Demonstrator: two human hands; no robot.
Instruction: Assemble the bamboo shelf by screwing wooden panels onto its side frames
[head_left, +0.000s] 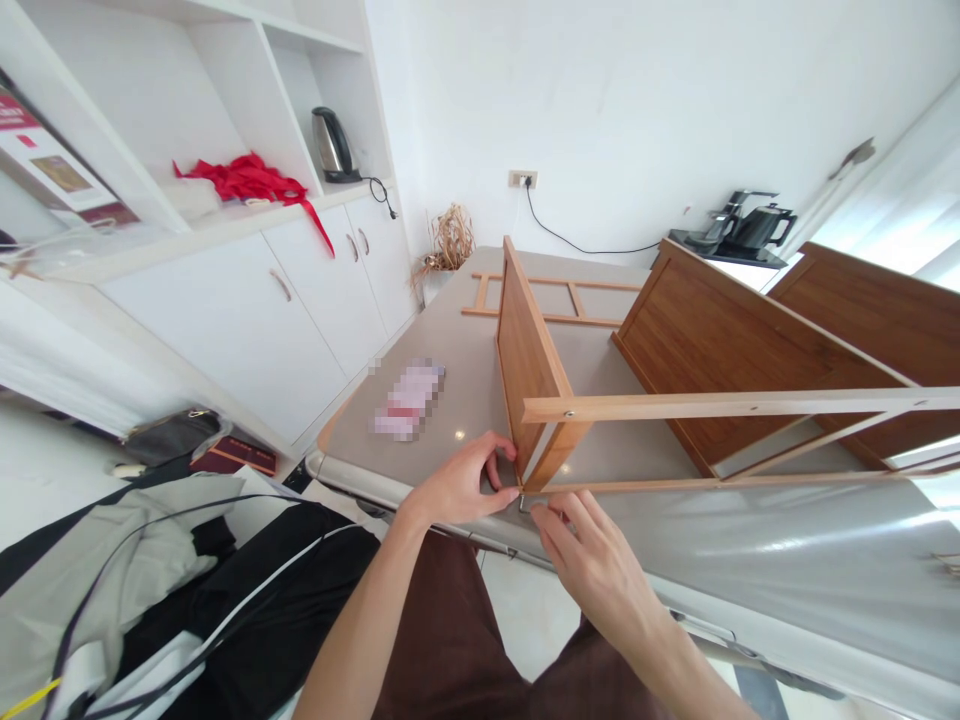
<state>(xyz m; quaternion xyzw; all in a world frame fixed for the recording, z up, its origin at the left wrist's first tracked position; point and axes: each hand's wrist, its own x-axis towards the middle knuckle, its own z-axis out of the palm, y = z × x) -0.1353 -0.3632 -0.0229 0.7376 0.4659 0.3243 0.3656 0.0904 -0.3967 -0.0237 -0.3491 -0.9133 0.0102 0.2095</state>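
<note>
A wooden shelf unit lies on its side on the table, its end board (529, 345) upright and joined to a light rail (622, 484) along the table's near edge. My left hand (465, 480) is closed around the lower near corner of that board, with thumb and fingertips at the joint. My right hand (589, 545) pinches a small metal hex key (523, 503), whose bent end shows at the corner between my two thumbs. Most of the key is hidden by my fingers. A second rail (720, 404) runs above, with screw heads in it.
Other shelf boards (750, 340) stand to the right. A ladder-like wooden frame (574, 300) lies behind on the grey table (442, 330). A blurred pinkish item (409, 400) lies left. Clothes (247, 590) are piled lower left. White cabinets (300, 280) line the left wall.
</note>
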